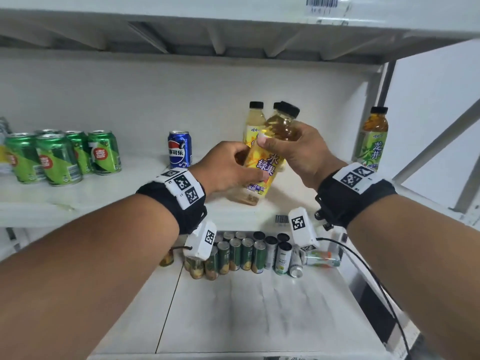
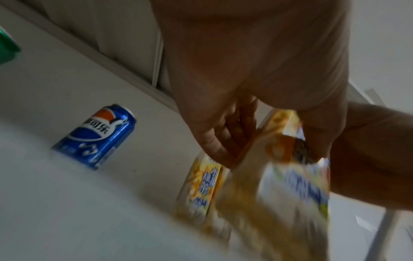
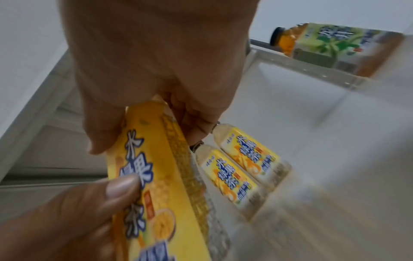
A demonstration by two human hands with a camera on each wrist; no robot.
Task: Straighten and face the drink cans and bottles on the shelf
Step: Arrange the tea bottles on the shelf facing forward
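Both hands hold one yellow-labelled tea bottle (image 1: 265,165) with a black cap, tilted with its top to the right, over the middle of the white shelf (image 1: 104,193). My left hand (image 1: 246,165) grips its lower body. My right hand (image 1: 280,139) grips its shoulder below the cap. Whether its base touches the shelf I cannot tell. In the right wrist view the held bottle (image 3: 156,167) is blurred, with two more yellow bottles (image 3: 234,176) upright behind it. The left wrist view shows the held bottle (image 2: 290,185) beside another yellow bottle (image 2: 203,187).
A blue Pepsi can (image 1: 180,149) stands left of the hands, and several green cans (image 1: 59,157) are grouped at the far left. A green-labelled tea bottle (image 1: 372,139) stands alone at the right end. The lower shelf holds several cans (image 1: 246,253), one of them lying down (image 1: 322,258).
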